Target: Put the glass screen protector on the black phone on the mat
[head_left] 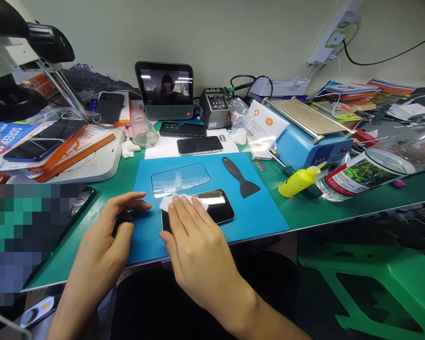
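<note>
Head view: right hand [193,236] lies flat, fingers together and extended, pressing a white wipe [170,202] onto the left end of a black smartphone [216,206]; nothing pinched, palm covers the phone's near-left part. Phone lies screen up near the front of a blue work mat [258,217], its right end showing glare. Left hand [109,233] rests on the mat's left edge, fingers loosely spread, index pointing toward the wipe, thumb tucked; holds nothing, just beside the phone but not touching it. Clear glass screen protector [180,179] lies flat on the mat just behind the phone, apart from it. Black plastic scraper [241,177] on the mat to the right, blade end toward the front. Mat sits on a green table [304,212]. Behind the mat: another dark phone [199,145] on white paper, small glass jar [143,131], small monitor [165,89], soldering station [215,107]. Right side: blue heating plate machine [310,137], yellow squeeze bottle [299,182] lying on its side, labelled clear bottle [357,174]. Left: stack of orange boxes with phones [53,144]. Green plastic stool [375,283] at lower right.
</note>
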`<state>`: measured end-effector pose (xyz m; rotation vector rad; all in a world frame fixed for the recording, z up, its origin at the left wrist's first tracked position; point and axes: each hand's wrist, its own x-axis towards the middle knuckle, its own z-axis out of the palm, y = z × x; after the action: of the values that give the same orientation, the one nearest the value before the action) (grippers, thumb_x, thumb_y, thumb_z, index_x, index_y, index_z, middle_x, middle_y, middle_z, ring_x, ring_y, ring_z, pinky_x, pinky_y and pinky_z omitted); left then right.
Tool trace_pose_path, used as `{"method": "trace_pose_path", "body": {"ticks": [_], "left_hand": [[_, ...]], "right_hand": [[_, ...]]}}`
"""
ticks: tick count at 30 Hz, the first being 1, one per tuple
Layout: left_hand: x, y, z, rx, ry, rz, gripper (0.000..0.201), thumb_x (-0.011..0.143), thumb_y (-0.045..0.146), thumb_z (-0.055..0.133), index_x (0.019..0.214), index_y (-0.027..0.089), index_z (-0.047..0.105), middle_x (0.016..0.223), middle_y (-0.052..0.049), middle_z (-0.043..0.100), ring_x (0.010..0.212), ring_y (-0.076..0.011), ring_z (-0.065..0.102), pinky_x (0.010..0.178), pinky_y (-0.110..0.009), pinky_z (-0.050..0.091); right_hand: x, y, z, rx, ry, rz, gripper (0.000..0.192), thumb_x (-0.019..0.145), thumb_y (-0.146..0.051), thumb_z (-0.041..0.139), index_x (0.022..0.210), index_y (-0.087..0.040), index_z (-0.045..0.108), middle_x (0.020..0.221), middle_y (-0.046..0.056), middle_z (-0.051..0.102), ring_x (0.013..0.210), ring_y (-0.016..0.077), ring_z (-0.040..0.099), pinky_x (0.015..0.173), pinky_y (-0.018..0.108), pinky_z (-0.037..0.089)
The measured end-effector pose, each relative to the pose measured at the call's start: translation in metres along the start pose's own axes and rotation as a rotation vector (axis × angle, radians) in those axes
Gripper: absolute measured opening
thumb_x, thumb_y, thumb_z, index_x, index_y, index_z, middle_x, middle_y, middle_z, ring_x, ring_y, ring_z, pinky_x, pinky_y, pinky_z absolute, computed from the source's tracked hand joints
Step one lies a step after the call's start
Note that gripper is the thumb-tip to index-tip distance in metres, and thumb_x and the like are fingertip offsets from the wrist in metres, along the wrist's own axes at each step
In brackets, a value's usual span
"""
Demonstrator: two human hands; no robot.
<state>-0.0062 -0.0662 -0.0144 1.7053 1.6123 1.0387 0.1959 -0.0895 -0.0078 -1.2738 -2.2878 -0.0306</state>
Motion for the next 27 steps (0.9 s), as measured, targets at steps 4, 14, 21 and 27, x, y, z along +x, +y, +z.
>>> {"method": "trace_pose_path", "body": {"ticks": [4,14,21,27], "left_hand": [[-0.001,0.001,0.000,0.002,0.006,-0.005,0.043,0.099,0.023,0.046,0.139,0.033,0.058,0.123,-0.003,0.074,0.121,-0.0274,0.067,0.110,-0.050,0.047],[0.000,0.003,0.001,-0.010,0.003,0.014,0.042,0.100,0.021,0.046,0.139,0.031,0.058,0.126,-0.003,0.072,0.126,-0.0263,0.067,0.109,-0.046,0.049],[-0.001,0.003,0.001,-0.015,0.000,0.002,0.042,0.101,0.020,0.045,0.139,0.033,0.058,0.125,-0.001,0.072,0.127,-0.0249,0.066,0.112,-0.046,0.046],[0.000,0.002,0.000,-0.004,0.005,0.011,0.041,0.101,0.021,0.045,0.139,0.032,0.058,0.126,-0.002,0.072,0.127,-0.0249,0.066,0.109,-0.044,0.048]], "right_hand": [[-0.007,-0.005,-0.002,0.013,0.011,-0.018,0.048,0.111,-0.026,0.051,0.150,0.000,0.059,0.160,0.020,0.058,0.153,0.0301,0.052,0.134,0.045,0.036],[0.003,-0.010,0.006,0.020,0.043,-0.045,0.045,0.111,-0.027,0.051,0.145,-0.001,0.065,0.156,0.020,0.062,0.149,0.0298,0.057,0.133,0.045,0.039],[-0.019,-0.018,0.002,-0.015,0.077,-0.090,0.048,0.107,-0.023,0.056,0.147,0.003,0.061,0.156,0.022,0.061,0.150,0.0338,0.055,0.132,0.045,0.041],[-0.010,-0.023,0.011,-0.035,0.072,-0.051,0.050,0.108,-0.026,0.056,0.148,0.003,0.060,0.157,0.023,0.060,0.150,0.0346,0.055,0.132,0.046,0.041]]}}
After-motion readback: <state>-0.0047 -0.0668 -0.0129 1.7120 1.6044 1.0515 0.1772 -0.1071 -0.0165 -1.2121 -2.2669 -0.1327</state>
